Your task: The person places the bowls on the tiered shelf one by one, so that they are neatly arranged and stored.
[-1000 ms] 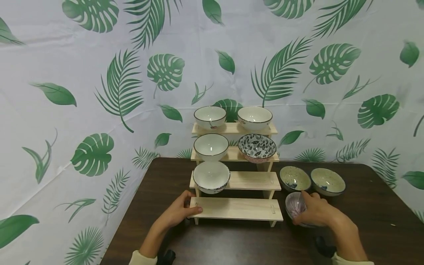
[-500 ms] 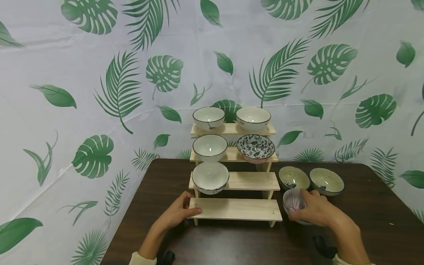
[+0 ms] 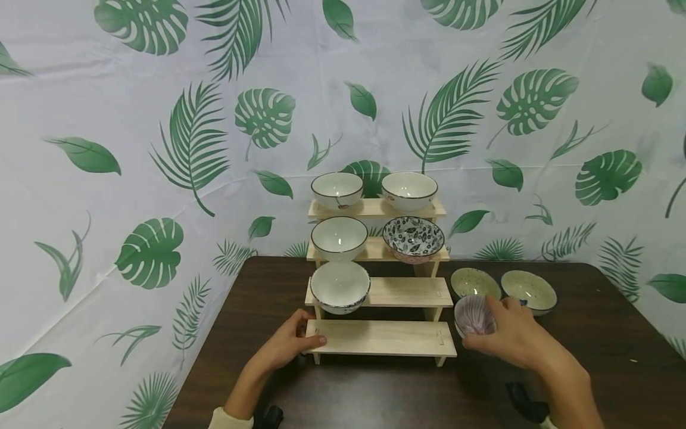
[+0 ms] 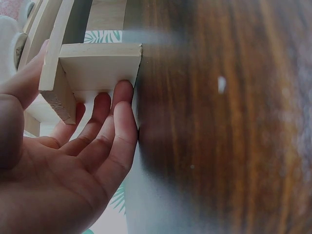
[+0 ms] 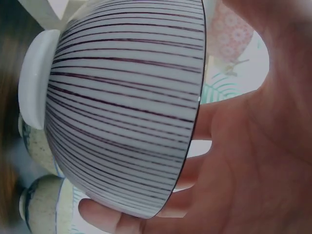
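Note:
My right hand (image 3: pixel 511 333) holds a small bowl (image 3: pixel 476 316) by its rim, right of a stepped wooden display stand (image 3: pixel 383 338). Thin dark purple stripes run over the bowl (image 5: pixel 126 83), outside and in; in the right wrist view its white foot (image 5: pixel 38 80) is clear of the tabletop. My left hand (image 3: pixel 292 338) grips the left end of the stand's lowest shelf. In the left wrist view, that hand (image 4: pixel 73 161) has its thumb over the board (image 4: pixel 102 68) and its fingers curled beneath.
White bowls (image 3: pixel 340 287) stand on the upper steps, together with a black-patterned bowl (image 3: pixel 412 237). Two greenish speckled bowls (image 3: pixel 530 289) sit on the dark table (image 3: pixel 600 333) behind my right hand. A leaf-print cloth (image 3: pixel 321 89) hangs behind.
My right hand has raised the striped bowl and shifted it slightly left, so it now overlaps a greenish bowl in view. My left hand keeps its place on the stand.

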Demonstrator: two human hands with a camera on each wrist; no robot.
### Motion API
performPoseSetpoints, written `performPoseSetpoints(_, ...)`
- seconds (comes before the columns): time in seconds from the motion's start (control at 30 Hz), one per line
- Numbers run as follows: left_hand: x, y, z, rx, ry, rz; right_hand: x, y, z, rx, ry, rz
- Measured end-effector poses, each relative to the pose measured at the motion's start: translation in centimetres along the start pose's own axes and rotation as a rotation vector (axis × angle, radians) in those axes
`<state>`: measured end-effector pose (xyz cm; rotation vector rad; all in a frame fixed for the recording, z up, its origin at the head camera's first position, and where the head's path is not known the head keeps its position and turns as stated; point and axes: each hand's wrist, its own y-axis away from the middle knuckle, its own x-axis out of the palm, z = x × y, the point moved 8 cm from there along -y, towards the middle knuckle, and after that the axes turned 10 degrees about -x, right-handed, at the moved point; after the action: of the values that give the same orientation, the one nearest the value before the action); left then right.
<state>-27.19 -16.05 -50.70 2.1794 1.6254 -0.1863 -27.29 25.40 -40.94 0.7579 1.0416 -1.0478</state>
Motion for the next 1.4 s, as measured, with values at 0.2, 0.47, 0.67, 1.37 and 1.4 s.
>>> performPoseSetpoints(0.2, 0.0, -0.3, 0.3, -0.004, -0.011, 0.002, -0.9, 0.3, 0.6, 0.004, 0.004, -0.044)
performPoseSetpoints(0.47, -0.2, -0.5, 0.5, -0.023, -0.018, -0.011, -1.7, 0.6, 1.5, -0.003, 0.009, -0.101)
performPoseSetpoints(0.67, -0.2, -0.4, 0.4, -0.011, -0.012, -0.005, -2.6, 0.9, 2.6, -0.029, 0.031, -0.185)
performPoseSetpoints(1.37, -0.1, -0.4, 0.5, -0.013, -0.028, -0.008, -4.3, 1.9, 5.2, -0.061, 0.039, -0.284)
performPoseSetpoints(1.4, -0.1, -0.4, 0.5, -0.015, -0.028, -0.008, -4.3, 1.9, 5.3, -0.059, 0.033, -0.287)
